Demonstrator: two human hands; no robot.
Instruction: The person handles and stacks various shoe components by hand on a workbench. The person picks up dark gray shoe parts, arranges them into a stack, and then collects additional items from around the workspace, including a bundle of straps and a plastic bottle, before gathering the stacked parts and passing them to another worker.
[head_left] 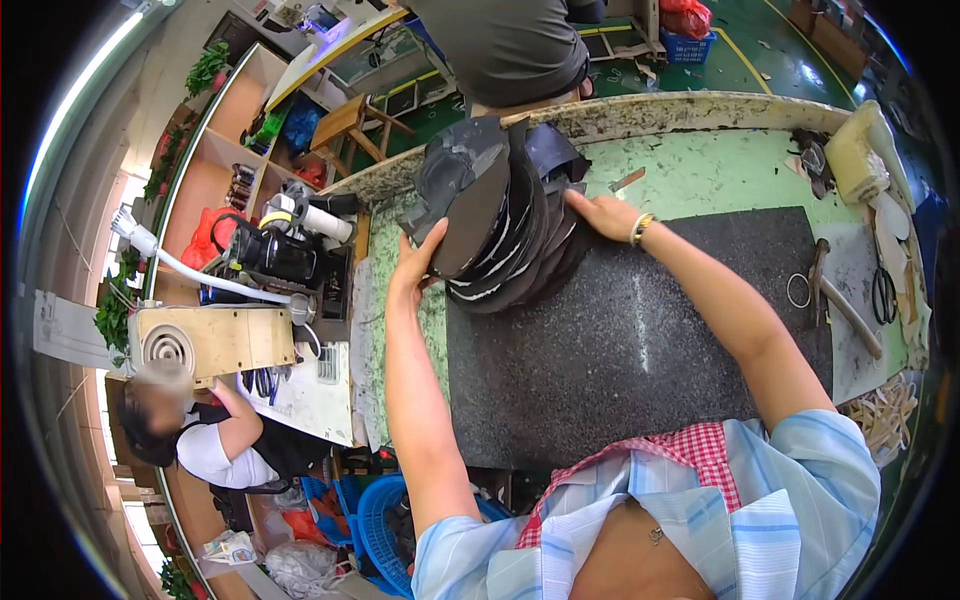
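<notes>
A stack of dark, curved flat pieces [505, 240], some showing white edges, stands at the far left part of the black mat [640, 350]. My left hand [412, 262] grips its left side, the thumb pressed on the front piece. From the right, my right hand [606, 216] clasps the stack, its fingers partly hidden behind it. Crumpled dark pieces [455, 165] lie just beyond the stack.
At the right lie a hammer [848, 312], a metal ring [798, 290], black-handled scissors [884, 295] and a yellowish foam block [856, 158]. A raised rim [700, 112] bounds the table's far side. A sewing machine [215, 338] and a seated person [225, 440] are left; another person [500, 50] sits beyond.
</notes>
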